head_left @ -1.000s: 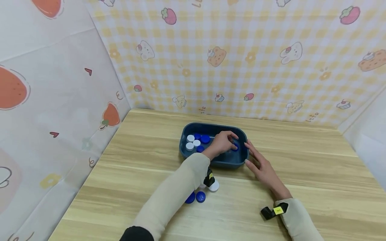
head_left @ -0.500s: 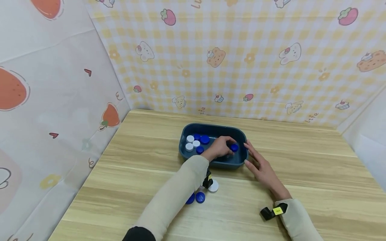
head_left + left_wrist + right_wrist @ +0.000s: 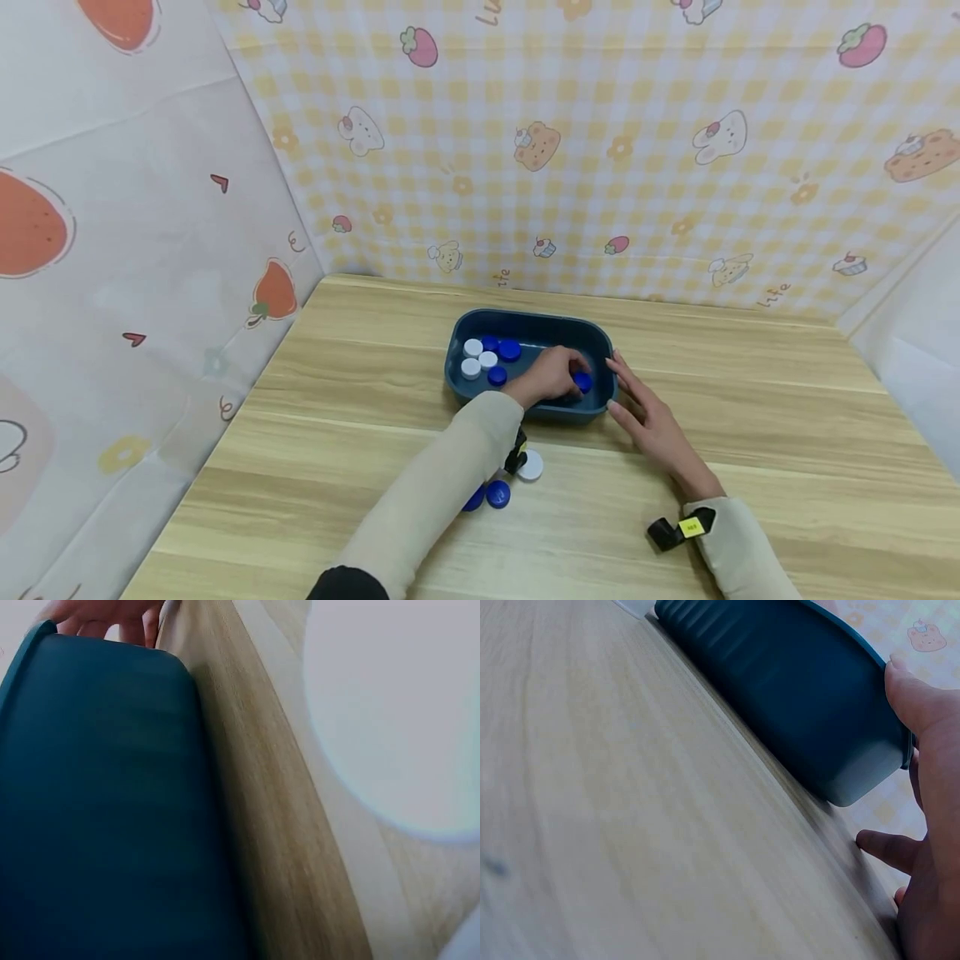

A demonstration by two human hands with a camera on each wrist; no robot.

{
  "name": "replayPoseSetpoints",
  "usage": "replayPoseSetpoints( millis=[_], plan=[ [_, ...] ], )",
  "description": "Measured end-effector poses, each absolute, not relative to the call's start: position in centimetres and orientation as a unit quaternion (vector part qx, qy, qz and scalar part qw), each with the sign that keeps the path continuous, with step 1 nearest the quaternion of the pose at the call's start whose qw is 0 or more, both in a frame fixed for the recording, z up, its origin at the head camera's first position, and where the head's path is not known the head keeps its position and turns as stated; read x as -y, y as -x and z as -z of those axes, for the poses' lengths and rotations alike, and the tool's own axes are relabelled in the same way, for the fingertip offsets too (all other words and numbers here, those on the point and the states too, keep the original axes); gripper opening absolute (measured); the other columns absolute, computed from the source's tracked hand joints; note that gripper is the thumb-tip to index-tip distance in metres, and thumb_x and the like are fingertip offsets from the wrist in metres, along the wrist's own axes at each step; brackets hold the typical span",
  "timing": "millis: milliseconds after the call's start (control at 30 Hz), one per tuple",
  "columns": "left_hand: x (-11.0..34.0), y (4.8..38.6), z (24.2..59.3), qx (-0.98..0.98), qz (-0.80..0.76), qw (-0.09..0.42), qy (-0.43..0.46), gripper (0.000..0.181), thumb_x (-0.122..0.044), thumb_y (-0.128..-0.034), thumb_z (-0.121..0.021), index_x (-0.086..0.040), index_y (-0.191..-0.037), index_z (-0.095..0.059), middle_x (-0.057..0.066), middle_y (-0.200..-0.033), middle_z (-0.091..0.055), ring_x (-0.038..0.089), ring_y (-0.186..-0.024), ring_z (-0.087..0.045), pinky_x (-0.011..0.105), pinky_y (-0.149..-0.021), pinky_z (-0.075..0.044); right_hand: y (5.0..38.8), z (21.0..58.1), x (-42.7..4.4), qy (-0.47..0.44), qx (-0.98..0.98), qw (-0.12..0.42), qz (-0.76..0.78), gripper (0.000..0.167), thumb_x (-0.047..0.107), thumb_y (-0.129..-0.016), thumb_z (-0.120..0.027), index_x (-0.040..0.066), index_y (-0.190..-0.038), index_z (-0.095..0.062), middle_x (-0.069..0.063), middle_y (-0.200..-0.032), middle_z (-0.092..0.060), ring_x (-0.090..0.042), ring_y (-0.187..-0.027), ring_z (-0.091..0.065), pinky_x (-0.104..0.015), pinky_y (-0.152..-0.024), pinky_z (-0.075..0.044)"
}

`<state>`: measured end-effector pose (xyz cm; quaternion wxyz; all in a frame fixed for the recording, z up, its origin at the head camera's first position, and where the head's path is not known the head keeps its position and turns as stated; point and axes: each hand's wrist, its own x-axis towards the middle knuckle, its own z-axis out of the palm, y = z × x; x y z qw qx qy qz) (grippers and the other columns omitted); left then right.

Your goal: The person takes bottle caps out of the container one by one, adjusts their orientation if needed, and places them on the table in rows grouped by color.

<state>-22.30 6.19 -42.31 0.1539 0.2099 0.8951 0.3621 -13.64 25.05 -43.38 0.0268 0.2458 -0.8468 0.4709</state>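
My left hand [image 3: 551,375] reaches into a dark blue tray [image 3: 603,333]. Its thumb and index finger curl round a blue bottle cap [image 3: 582,382] near the tray's right end. My right hand [image 3: 656,421] lies against the outside of that end, fingers extended and thumb at the near corner. In the right wrist view the thumb touches the rim of the tray [image 3: 780,690]. At the tray's left end sit several white caps [image 3: 471,368] and several blue caps [image 3: 510,350]. The left wrist view shows mainly the tray's outer wall [image 3: 112,787].
On the wooden table [image 3: 360,350] in front of the tray lie a white cap [image 3: 531,466] and blue caps [image 3: 498,494], partly covered by my left forearm. A checked cloth [image 3: 622,192] hangs behind, and a white printed cloth [image 3: 150,250] stands on the left.
My left fingers drew back from the blue cap, then closed round it. The cap has shifted toward the tray's near side. My right hand stays at the tray's end.
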Motion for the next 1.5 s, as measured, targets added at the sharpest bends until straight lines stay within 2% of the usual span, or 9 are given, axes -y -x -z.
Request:
replayPoseSetpoints(
  millis=[267, 333, 500, 567, 833, 1000, 1200, 1400, 1500],
  plan=[
    [-6.2, 22.3, 42.2, -0.904, -0.318, 0.145, -0.247, 0.027, -0.011, -0.0773, -0.081, -0.008, -0.102, -0.071, 0.002, -0.099, -0.067, 0.013, -0.091, -0.059, 0.021, -0.085, -0.045, 13.7, 43.4, -25.0, -0.251, 0.843, 0.031, -0.475, 0.056, 0.000, -0.096, -0.053, 0.000, -0.147, -0.031, -0.018, -0.156, -0.019, -0.043, -0.130, -0.037, -0.016, -0.095, -0.035],
    [-6.2, 22.3, 42.2, -0.906, -0.312, 0.141, -0.250, 0.025, -0.011, -0.0776, -0.081, -0.008, -0.100, -0.071, 0.002, -0.098, -0.067, 0.013, -0.090, -0.058, 0.021, -0.085, -0.045, 13.7, 43.4, -25.0, -0.249, 0.844, 0.031, -0.474, 0.056, 0.000, -0.096, -0.053, 0.000, -0.147, -0.031, -0.017, -0.156, -0.019, -0.042, -0.130, -0.037, -0.023, -0.097, -0.037],
    [-6.2, 22.2, 42.1, -0.910, -0.290, 0.146, -0.258, 0.021, -0.010, -0.0816, -0.077, -0.009, -0.102, -0.072, 0.001, -0.101, -0.067, 0.012, -0.093, -0.058, 0.021, -0.087, -0.045, 13.7, 43.5, -25.1, -0.250, 0.842, 0.032, -0.477, 0.055, 0.000, -0.096, -0.053, 0.000, -0.147, -0.032, -0.017, -0.156, -0.019, -0.041, -0.131, -0.037, -0.051, -0.096, -0.038],
    [-6.2, 22.2, 42.1, -0.912, -0.273, 0.146, -0.269, 0.021, -0.011, -0.0837, -0.075, -0.009, -0.104, -0.072, 0.000, -0.103, -0.067, 0.012, -0.095, -0.058, 0.022, -0.088, -0.044, 13.7, 43.6, -25.1, -0.249, 0.841, 0.031, -0.479, 0.055, 0.001, -0.097, -0.053, 0.000, -0.147, -0.031, -0.018, -0.156, -0.018, -0.043, -0.131, -0.036, -0.055, -0.095, -0.037],
    [-5.6, 22.2, 41.7, -0.913, -0.240, 0.131, -0.303, 0.022, -0.014, -0.0859, -0.073, -0.010, -0.107, -0.072, 0.000, -0.105, -0.066, 0.012, -0.099, -0.056, 0.022, -0.089, -0.043, 13.4, 43.4, -25.1, -0.245, 0.843, 0.025, -0.479, 0.054, 0.004, -0.098, -0.051, 0.003, -0.148, -0.031, -0.016, -0.157, -0.017, -0.044, -0.132, -0.033, -0.056, -0.095, -0.036],
    [-4.4, 22.4, 40.5, -0.913, -0.256, 0.111, -0.297, 0.024, -0.016, -0.0858, -0.073, -0.012, -0.110, -0.072, 0.000, -0.102, -0.059, 0.012, -0.094, -0.050, 0.022, -0.081, -0.043, 13.5, 43.2, -25.1, -0.245, 0.845, 0.023, -0.475, 0.055, 0.005, -0.099, -0.051, 0.004, -0.149, -0.030, -0.014, -0.157, -0.017, -0.044, -0.132, -0.034, -0.055, -0.096, -0.036],
    [-2.6, 22.0, 39.2, -0.911, -0.294, 0.107, -0.269, 0.026, -0.017, -0.0864, -0.073, -0.014, -0.112, -0.071, -0.001, -0.101, -0.051, 0.011, -0.091, -0.049, 0.019, -0.077, -0.044, 13.6, 43.5, -25.2, -0.243, 0.845, 0.022, -0.476, 0.055, 0.005, -0.099, -0.051, 0.004, -0.149, -0.030, -0.015, -0.157, -0.017, -0.044, -0.132, -0.035, -0.054, -0.096, -0.036],
    [-0.5, 20.9, 37.7, -0.898, -0.339, 0.094, -0.265, 0.027, -0.017, -0.0865, -0.073, -0.016, -0.113, -0.070, -0.001, -0.102, -0.050, 0.012, -0.091, -0.050, 0.020, -0.073, -0.045, 13.6, 43.3, -25.1, -0.243, 0.847, 0.022, -0.473, 0.054, 0.006, -0.099, -0.050, 0.004, -0.149, -0.030, -0.015, -0.157, -0.016, -0.045, -0.132, -0.034, -0.056, -0.096, -0.035],
    [0.4, 20.0, 36.9, -0.891, -0.348, 0.084, -0.278, 0.028, -0.018, -0.0874, -0.072, -0.017, -0.115, -0.069, 0.000, -0.101, -0.050, 0.012, -0.086, -0.050, 0.020, -0.068, -0.046, 13.6, 43.3, -25.1, -0.242, 0.848, 0.023, -0.471, 0.055, 0.005, -0.099, -0.051, 0.004, -0.149, -0.030, -0.015, -0.157, -0.017, -0.045, -0.132, -0.034, -0.056, -0.096, -0.036]
  ],
)
